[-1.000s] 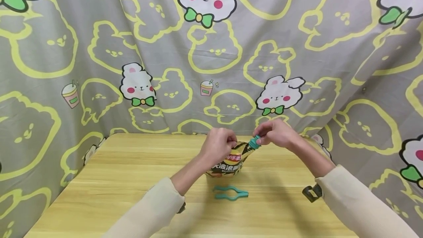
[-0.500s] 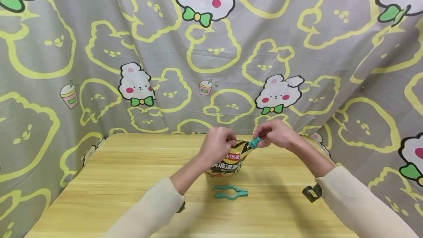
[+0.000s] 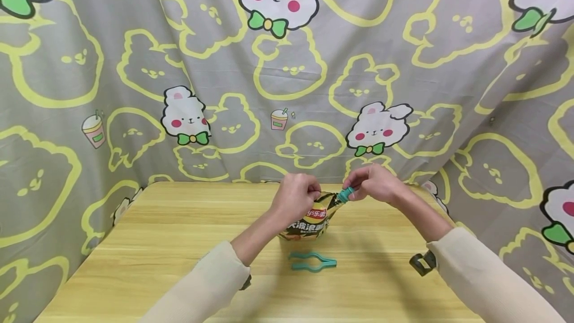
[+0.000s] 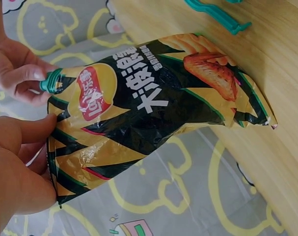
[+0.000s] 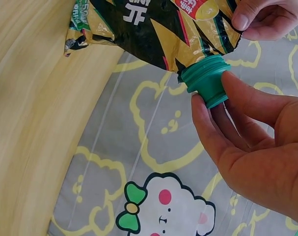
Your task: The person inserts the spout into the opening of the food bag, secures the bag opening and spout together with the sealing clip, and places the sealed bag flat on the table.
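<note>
Nearest to you are your two cream sleeves (image 3: 498, 273), coming in over the near edge of the table (image 3: 188, 223); a black strap (image 3: 423, 263) juts from beside the right cuff.

Farther in, between the near edge and the bag, a teal clip (image 3: 331, 263) lies flat on the wood, right of the table's middle. Its joined end points toward the right edge and its two arms stand apart toward the left edge.

Beyond the clip is your chip bag (image 3: 309, 224), a little right of the middle and closer to the far edge than the near one. It is upright, black and gold, with a red and yellow logo, large white lettering and a picture of a chicken wing low on the front. You cannot tell from here whether its base touches the wood.

Your left hand (image 3: 293, 193) pinches the bag's top edge between thumb and fingers. Your right hand (image 3: 378, 182) pinches a ribbed teal spout (image 3: 344, 194) with thumb and fingertips, at the bag's upper corner on the right-edge side. The spout's wide end touches that corner; how far the corner goes inside is hidden.

Behind the table's far edge hangs a grey curtain (image 3: 237, 74), printed with yellow outlines and white rabbits in green bows.
</note>
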`<state>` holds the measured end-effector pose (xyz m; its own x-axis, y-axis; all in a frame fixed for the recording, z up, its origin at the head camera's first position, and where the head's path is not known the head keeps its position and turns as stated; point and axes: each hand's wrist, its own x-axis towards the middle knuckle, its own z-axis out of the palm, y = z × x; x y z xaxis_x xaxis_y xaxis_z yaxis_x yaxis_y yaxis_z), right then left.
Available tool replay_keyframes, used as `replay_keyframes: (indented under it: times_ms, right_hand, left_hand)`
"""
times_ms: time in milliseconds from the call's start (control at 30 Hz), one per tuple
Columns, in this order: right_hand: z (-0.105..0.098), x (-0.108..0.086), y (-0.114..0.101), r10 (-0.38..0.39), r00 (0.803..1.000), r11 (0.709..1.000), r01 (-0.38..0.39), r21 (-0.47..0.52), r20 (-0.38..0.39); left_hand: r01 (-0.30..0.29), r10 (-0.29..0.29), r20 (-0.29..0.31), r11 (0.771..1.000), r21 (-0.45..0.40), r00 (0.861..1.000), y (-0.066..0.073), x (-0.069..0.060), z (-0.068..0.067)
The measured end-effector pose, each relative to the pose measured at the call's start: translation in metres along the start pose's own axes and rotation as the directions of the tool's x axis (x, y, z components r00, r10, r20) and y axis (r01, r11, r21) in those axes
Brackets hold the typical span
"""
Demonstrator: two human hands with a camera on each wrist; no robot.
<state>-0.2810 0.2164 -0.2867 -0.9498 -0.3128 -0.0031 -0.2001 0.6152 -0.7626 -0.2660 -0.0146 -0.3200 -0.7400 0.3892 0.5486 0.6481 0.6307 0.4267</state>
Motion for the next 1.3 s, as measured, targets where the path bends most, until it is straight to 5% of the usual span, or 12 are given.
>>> replay_keyframes:
  times_ms: [1300]
  right_hand:
    - [0.0045, 0.0019, 0.009, 0.016, 1.0, 0.999, -0.015, 0.03, -0.02]
  left_hand:
    - [0.025, -0.024, 0.014, 0.999, -0.026, 1.0, 0.002, 0.0001, -0.0023]
